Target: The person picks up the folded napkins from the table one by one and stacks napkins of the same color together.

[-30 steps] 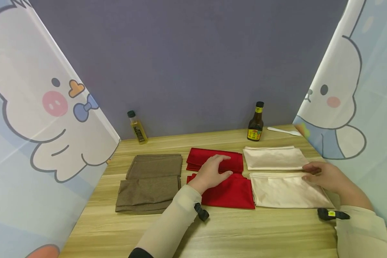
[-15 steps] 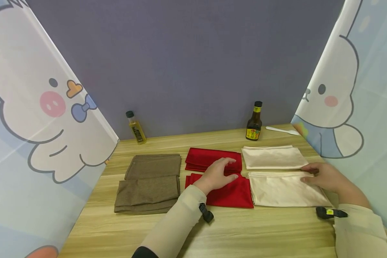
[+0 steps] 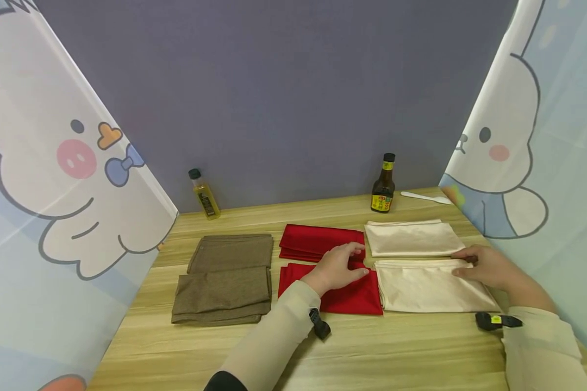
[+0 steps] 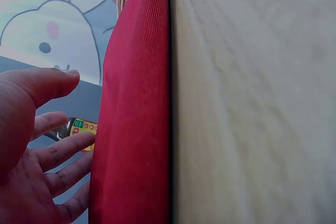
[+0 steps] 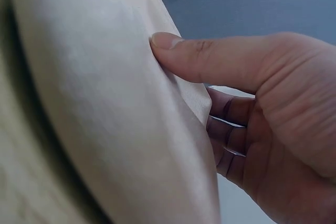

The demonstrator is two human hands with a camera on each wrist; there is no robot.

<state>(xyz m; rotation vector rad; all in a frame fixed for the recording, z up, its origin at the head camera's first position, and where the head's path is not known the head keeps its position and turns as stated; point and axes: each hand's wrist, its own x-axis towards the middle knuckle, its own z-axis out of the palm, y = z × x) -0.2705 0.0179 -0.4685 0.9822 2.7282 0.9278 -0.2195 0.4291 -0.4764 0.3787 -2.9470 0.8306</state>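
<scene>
Cream pair: right side of the frame, two folded satiny pieces. The far cream cloth (image 3: 413,239) sits right above the near cream cloth (image 3: 430,288).
Right hand: the right hand (image 3: 486,266) is at the right ends of that pair, thumb touching the near one, fingers by the far one's corner. Wrist view has fingers tucked behind the fabric, so I honestly can't tell if it's a real pinch.
Red pair: middle of the frame, far red cloth (image 3: 313,239) above, near red cloth (image 3: 352,298) below, both folded.
Left hand: the left hand (image 3: 339,266) is over the reds, fingers and thumb spread, nothing held. Can't tell if it's touching.
Brown pair: left of centre, far brown cloth (image 3: 235,252) and near brown cloth (image 3: 220,296), no hand near either.
Back of the table: yellowish bottle (image 3: 205,198) left of centre, dark bottle (image 3: 382,187) and white utensil (image 3: 424,197) further right.
Step in hand: my read is placing or straightening the creams at their right edge.
Next move calls for: imo, a light touch from that right hand, since slick fabric probably skids, and the left clear of the reds' folds.
</scene>
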